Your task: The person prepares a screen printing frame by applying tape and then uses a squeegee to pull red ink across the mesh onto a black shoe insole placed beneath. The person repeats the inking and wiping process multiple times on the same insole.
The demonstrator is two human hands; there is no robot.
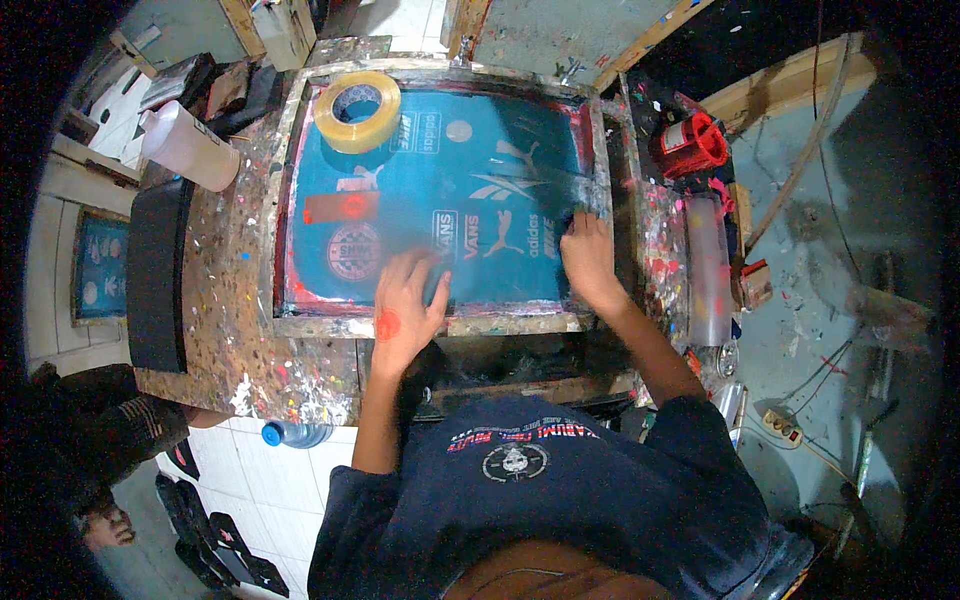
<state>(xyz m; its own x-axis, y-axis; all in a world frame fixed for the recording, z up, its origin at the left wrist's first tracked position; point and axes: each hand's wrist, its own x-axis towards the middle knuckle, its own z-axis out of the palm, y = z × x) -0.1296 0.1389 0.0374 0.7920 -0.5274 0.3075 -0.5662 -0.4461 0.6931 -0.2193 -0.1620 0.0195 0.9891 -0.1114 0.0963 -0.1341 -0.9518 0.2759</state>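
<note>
A framed silkscreen with teal mesh [400, 205] and pale printed motifs lies on the worktable, its wooden rim [450, 326] smeared with paint. My left hand [405, 300] is over the near middle of the mesh, fingers and thumb apart, fingertips slightly blurred; a red ink mark shows on its wrist. At the mesh's right edge, my right hand [590, 262] has its fingers curled in; what they hold, if anything, is hidden. A roll of yellowish clear tape [332, 130] rests on the far left corner. Below it is a reddish rectangular patch [340, 207].
On the paint-spattered table [230, 290], a whitish plastic jug [195, 150] stands left, a dark panel [160, 275] nearer. At right are a red tub [692, 147] and a clear cylinder [708, 275]. A blue-capped bottle [297, 434] is below. Another person's hand [108, 525] shows lower left.
</note>
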